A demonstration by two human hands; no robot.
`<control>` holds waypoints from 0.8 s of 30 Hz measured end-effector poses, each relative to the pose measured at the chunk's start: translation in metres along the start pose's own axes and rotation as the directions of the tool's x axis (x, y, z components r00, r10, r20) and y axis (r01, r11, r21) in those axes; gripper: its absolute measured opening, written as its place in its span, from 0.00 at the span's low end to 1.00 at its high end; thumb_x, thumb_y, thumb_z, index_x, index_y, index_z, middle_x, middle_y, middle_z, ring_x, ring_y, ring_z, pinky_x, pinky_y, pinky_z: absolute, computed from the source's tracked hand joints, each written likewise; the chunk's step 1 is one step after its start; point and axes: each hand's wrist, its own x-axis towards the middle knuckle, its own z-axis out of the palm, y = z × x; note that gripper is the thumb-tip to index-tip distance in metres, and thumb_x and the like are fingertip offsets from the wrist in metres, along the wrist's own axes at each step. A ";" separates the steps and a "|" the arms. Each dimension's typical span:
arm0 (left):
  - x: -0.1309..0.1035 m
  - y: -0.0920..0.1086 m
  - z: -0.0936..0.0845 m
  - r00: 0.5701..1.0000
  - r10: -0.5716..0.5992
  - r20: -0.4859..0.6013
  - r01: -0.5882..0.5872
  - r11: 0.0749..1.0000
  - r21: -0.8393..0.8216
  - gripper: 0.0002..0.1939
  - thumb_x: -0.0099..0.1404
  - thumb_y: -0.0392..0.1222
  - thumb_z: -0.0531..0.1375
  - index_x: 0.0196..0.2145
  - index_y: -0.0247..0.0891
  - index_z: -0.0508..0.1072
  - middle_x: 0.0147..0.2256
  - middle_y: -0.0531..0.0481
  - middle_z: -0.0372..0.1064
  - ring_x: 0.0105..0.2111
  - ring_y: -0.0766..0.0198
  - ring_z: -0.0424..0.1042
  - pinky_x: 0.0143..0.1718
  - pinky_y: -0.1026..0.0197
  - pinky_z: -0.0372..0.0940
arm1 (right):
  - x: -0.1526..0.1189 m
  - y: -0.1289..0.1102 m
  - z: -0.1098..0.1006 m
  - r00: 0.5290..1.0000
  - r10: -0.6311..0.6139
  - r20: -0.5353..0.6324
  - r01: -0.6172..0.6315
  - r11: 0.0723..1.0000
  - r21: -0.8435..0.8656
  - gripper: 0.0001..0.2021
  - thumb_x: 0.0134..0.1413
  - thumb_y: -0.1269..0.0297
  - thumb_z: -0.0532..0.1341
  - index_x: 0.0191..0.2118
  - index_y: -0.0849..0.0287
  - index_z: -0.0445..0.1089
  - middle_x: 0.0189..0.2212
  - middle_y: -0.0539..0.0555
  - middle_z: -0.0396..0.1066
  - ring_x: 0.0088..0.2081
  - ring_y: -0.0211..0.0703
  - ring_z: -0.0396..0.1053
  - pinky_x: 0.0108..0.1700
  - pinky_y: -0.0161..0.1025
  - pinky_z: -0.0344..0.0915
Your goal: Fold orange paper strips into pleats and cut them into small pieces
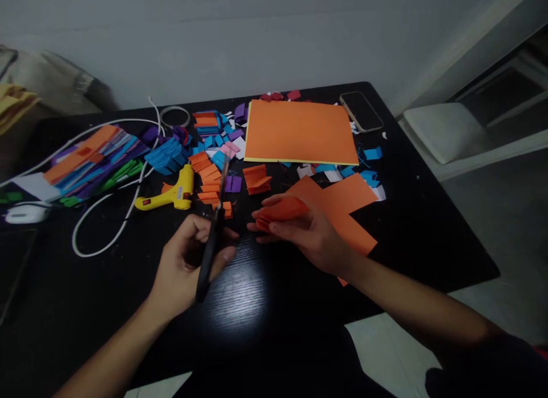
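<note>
My left hand holds black-handled scissors, their blades pointing away from me over the black table. To its right, my right hand grips a folded orange paper piece between thumb and fingers. The scissors and this piece are apart. Under and beyond my right hand lies a cut orange sheet with angular arms. Another folded orange piece rests just beyond my hands, near a small purple piece.
A yellow glue gun and looping white cable lie left. Colored paper strips are piled behind them. An orange sheet stack and a phone lie at the back; small paper scraps surround the stack.
</note>
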 end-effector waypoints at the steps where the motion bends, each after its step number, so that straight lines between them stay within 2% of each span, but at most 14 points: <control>1: 0.001 0.003 0.003 1.000 -0.020 0.011 0.020 0.998 -0.067 0.14 0.63 0.41 0.73 0.37 0.42 0.70 0.39 0.48 0.83 0.36 0.56 0.82 0.36 0.58 0.76 | -0.001 0.001 0.001 1.000 -0.007 -0.009 0.007 0.999 -0.050 0.15 0.59 0.66 0.74 0.50 0.52 0.76 0.47 0.51 0.84 0.50 0.47 0.84 0.56 0.49 0.80; 4: 0.002 0.007 0.011 0.999 -0.035 0.022 0.039 0.976 -0.212 0.16 0.60 0.38 0.75 0.38 0.42 0.71 0.38 0.48 0.84 0.39 0.52 0.84 0.41 0.54 0.80 | -0.003 0.004 0.002 1.000 -0.028 -0.014 0.025 0.975 -0.222 0.14 0.59 0.66 0.75 0.49 0.51 0.76 0.46 0.51 0.84 0.51 0.47 0.83 0.63 0.52 0.76; 8: 0.002 0.006 0.020 0.999 -0.040 0.018 0.044 0.940 -0.339 0.18 0.58 0.34 0.75 0.40 0.41 0.73 0.36 0.49 0.84 0.37 0.54 0.85 0.44 0.52 0.82 | -0.005 0.008 0.004 0.999 -0.043 -0.010 0.037 0.938 -0.345 0.14 0.57 0.62 0.76 0.47 0.50 0.77 0.46 0.50 0.83 0.53 0.48 0.82 0.62 0.53 0.75; 11: 0.002 0.005 0.022 0.999 -0.045 -0.003 0.040 0.922 -0.385 0.19 0.57 0.32 0.75 0.40 0.41 0.72 0.40 0.48 0.85 0.41 0.54 0.86 0.45 0.55 0.82 | -0.005 0.009 0.005 0.997 -0.066 -0.042 0.041 0.896 -0.441 0.15 0.55 0.61 0.77 0.48 0.50 0.78 0.47 0.50 0.82 0.53 0.48 0.80 0.62 0.52 0.74; 14: 0.000 0.004 0.023 0.998 -0.049 -0.030 0.035 0.935 -0.352 0.20 0.57 0.31 0.75 0.42 0.40 0.73 0.43 0.46 0.85 0.43 0.55 0.86 0.45 0.57 0.82 | -0.006 0.010 0.005 0.995 -0.089 -0.050 0.055 0.882 -0.468 0.16 0.55 0.62 0.77 0.48 0.50 0.78 0.47 0.50 0.82 0.52 0.47 0.80 0.60 0.50 0.74; 20: -0.003 0.005 0.024 0.998 -0.027 -0.058 0.010 0.961 -0.278 0.22 0.56 0.33 0.76 0.46 0.39 0.74 0.42 0.46 0.85 0.41 0.56 0.85 0.43 0.57 0.82 | -0.007 0.015 0.004 0.994 -0.091 -0.060 0.054 0.889 -0.454 0.16 0.55 0.61 0.77 0.48 0.50 0.78 0.47 0.50 0.82 0.51 0.46 0.81 0.60 0.49 0.75; 24: -0.004 0.005 0.025 0.999 0.008 -0.044 -0.017 0.976 -0.217 0.19 0.57 0.30 0.75 0.41 0.40 0.72 0.43 0.45 0.85 0.41 0.55 0.85 0.41 0.57 0.81 | -0.005 0.017 0.003 0.994 -0.087 -0.072 0.049 0.906 -0.419 0.16 0.54 0.62 0.78 0.47 0.51 0.78 0.45 0.51 0.83 0.50 0.47 0.81 0.58 0.50 0.76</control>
